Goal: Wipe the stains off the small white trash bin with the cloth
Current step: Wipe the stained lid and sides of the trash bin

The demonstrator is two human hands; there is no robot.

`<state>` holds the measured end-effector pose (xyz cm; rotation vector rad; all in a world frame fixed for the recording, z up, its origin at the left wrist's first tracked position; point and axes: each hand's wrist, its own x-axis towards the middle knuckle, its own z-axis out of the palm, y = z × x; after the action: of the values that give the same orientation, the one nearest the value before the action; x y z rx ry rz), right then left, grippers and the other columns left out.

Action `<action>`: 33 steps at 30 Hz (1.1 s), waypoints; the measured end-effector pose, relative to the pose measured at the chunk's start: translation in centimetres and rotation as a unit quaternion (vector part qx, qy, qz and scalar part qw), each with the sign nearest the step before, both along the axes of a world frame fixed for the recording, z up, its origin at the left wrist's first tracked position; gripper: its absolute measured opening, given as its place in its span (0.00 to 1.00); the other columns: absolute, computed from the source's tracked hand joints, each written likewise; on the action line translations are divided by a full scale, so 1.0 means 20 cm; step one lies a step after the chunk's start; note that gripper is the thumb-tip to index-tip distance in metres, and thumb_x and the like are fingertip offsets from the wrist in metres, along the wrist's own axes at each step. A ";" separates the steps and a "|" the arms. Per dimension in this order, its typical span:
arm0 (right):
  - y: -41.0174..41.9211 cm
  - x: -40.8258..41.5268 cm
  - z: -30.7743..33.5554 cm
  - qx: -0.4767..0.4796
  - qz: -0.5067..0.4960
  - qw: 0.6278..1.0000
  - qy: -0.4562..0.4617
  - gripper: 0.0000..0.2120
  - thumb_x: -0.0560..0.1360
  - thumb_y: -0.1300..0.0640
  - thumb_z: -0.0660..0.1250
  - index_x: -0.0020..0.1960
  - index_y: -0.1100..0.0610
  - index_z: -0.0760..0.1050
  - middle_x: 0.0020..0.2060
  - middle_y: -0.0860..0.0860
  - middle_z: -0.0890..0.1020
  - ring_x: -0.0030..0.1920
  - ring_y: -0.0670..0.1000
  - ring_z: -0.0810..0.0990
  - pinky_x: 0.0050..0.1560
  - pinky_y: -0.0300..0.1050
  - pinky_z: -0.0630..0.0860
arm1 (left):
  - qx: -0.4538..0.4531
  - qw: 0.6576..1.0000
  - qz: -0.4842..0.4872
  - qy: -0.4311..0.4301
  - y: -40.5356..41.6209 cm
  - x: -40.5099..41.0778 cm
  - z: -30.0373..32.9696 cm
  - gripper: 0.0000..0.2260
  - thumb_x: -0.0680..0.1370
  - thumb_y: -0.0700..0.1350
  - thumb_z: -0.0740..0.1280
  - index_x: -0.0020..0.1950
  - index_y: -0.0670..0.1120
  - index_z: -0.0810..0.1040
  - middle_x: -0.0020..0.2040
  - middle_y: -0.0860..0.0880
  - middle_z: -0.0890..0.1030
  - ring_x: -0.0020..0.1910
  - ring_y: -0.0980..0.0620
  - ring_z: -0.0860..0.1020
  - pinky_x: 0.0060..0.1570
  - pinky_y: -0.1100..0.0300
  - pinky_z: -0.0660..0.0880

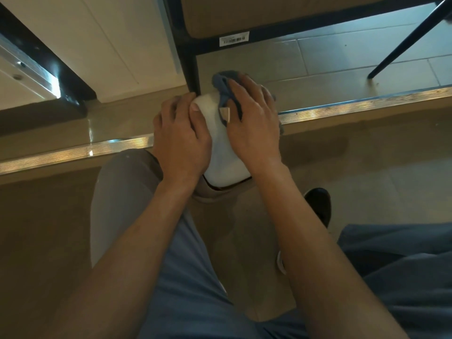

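So the small white plastic trash bin (pixel 223 152) sits on the floor between both hands: left hand (pixel 179 145) clasped on its side, right hand (pixel 254 123) spread, pressing the crumpled blue-grey cloth (pixel 223 86) against it.

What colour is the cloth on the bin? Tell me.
Grey-blue; the cloth shows under the right hand in the head view.

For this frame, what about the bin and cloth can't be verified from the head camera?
- Stains on the small white trash bin: none can be made out; both hands cover its sides.
- Bin's far end: hidden under the cloth and right hand.
- Bin's left side: behind the left hand.
- Barcode label text: too small.
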<state>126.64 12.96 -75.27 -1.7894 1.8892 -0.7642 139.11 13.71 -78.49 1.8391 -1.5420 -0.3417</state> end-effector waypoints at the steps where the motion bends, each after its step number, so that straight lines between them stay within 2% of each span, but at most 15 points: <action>1: 0.06 0.01 0.00 0.002 -0.017 1.000 0.015 0.21 0.85 0.52 0.57 0.78 0.48 0.67 0.79 0.49 0.65 0.80 0.56 0.59 0.76 0.58 0.62 | -0.001 1.000 -0.004 -0.003 0.00 0.00 0.00 0.18 0.86 0.49 0.54 0.70 0.48 0.77 0.67 0.45 0.77 0.63 0.44 0.75 0.60 0.49 0.73; 3: 0.14 0.02 -0.01 0.014 -0.049 0.997 0.052 0.23 0.85 0.50 0.56 0.79 0.45 0.63 0.80 0.49 0.61 0.80 0.56 0.57 0.76 0.58 0.63 | 0.003 1.000 -0.009 -0.007 -0.01 0.00 0.00 0.18 0.86 0.49 0.54 0.70 0.48 0.77 0.67 0.46 0.77 0.63 0.44 0.75 0.59 0.50 0.72; 5: 0.16 -0.01 0.00 0.024 -0.056 0.995 0.077 0.24 0.84 0.48 0.58 0.80 0.42 0.61 0.80 0.49 0.60 0.78 0.56 0.59 0.72 0.57 0.66 | 0.008 1.000 -0.007 -0.009 -0.01 0.00 0.00 0.18 0.86 0.50 0.54 0.70 0.49 0.77 0.67 0.46 0.77 0.63 0.44 0.75 0.59 0.50 0.72; 9: 0.01 -0.11 0.03 0.080 -0.035 0.996 0.020 0.28 0.81 0.47 0.61 0.80 0.44 0.60 0.75 0.52 0.66 0.72 0.58 0.64 0.69 0.57 0.68 | 0.010 1.000 -0.009 -0.002 -0.01 0.01 0.01 0.18 0.86 0.50 0.55 0.70 0.49 0.77 0.67 0.46 0.77 0.64 0.43 0.74 0.60 0.49 0.73; 13: -0.06 -0.14 0.01 0.125 -0.059 0.990 -0.010 0.29 0.82 0.41 0.58 0.80 0.47 0.58 0.71 0.56 0.72 0.71 0.61 0.66 0.69 0.56 0.65 | 0.011 1.000 -0.011 0.000 -0.01 0.00 0.00 0.17 0.86 0.50 0.55 0.70 0.49 0.77 0.66 0.46 0.77 0.64 0.44 0.74 0.61 0.49 0.73; 17: 0.05 -0.09 -0.02 0.127 -0.122 0.983 -0.053 0.33 0.82 0.37 0.57 0.81 0.49 0.55 0.75 0.58 0.68 0.75 0.61 0.64 0.73 0.60 0.63 | 0.013 1.000 -0.008 -0.005 -0.01 0.00 0.01 0.17 0.86 0.50 0.55 0.70 0.49 0.77 0.67 0.47 0.77 0.64 0.44 0.74 0.59 0.51 0.72; 21: 0.13 -0.05 -0.04 0.130 -0.152 0.978 -0.056 0.32 0.83 0.41 0.56 0.82 0.53 0.53 0.77 0.59 0.64 0.76 0.62 0.62 0.74 0.61 0.62 | 0.017 1.000 -0.011 -0.006 -0.01 0.01 0.01 0.17 0.86 0.49 0.55 0.71 0.49 0.77 0.67 0.46 0.77 0.64 0.44 0.74 0.59 0.50 0.72; 23: 0.08 -0.06 -0.04 0.148 -0.147 0.975 -0.076 0.31 0.83 0.40 0.55 0.81 0.52 0.55 0.76 0.59 0.66 0.76 0.62 0.63 0.74 0.62 0.62 | 0.020 1.000 -0.009 -0.006 -0.01 0.01 0.02 0.17 0.86 0.49 0.55 0.71 0.49 0.76 0.67 0.46 0.76 0.64 0.43 0.74 0.59 0.49 0.73; 25: -0.01 -0.10 -0.03 0.166 -0.141 0.970 -0.104 0.29 0.83 0.37 0.52 0.78 0.52 0.61 0.73 0.58 0.70 0.74 0.61 0.66 0.73 0.63 0.64 | 0.024 1.000 -0.005 -0.005 -0.02 0.00 0.02 0.17 0.86 0.50 0.55 0.72 0.49 0.76 0.67 0.46 0.76 0.64 0.43 0.73 0.60 0.49 0.73; 28: -0.09 -0.13 -0.03 0.160 -0.123 0.973 -0.113 0.26 0.84 0.40 0.50 0.73 0.54 0.67 0.68 0.57 0.75 0.69 0.60 0.72 0.71 0.61 0.67 | 0.028 1.000 0.004 -0.005 -0.01 -0.03 0.01 0.18 0.86 0.50 0.54 0.72 0.49 0.75 0.68 0.45 0.75 0.65 0.43 0.73 0.60 0.51 0.71; 33: 0.06 -0.11 -0.09 0.109 -0.142 0.976 -0.124 0.27 0.84 0.42 0.53 0.79 0.53 0.61 0.72 0.56 0.71 0.72 0.58 0.68 0.72 0.61 0.66 | 0.032 0.999 0.001 -0.004 -0.02 -0.02 0.01 0.18 0.86 0.50 0.55 0.72 0.50 0.75 0.68 0.46 0.75 0.65 0.44 0.72 0.59 0.50 0.73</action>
<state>124.52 14.19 -77.07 -1.2466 1.9918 -0.7983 138.63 13.26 -78.29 1.8930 -1.5515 -0.3865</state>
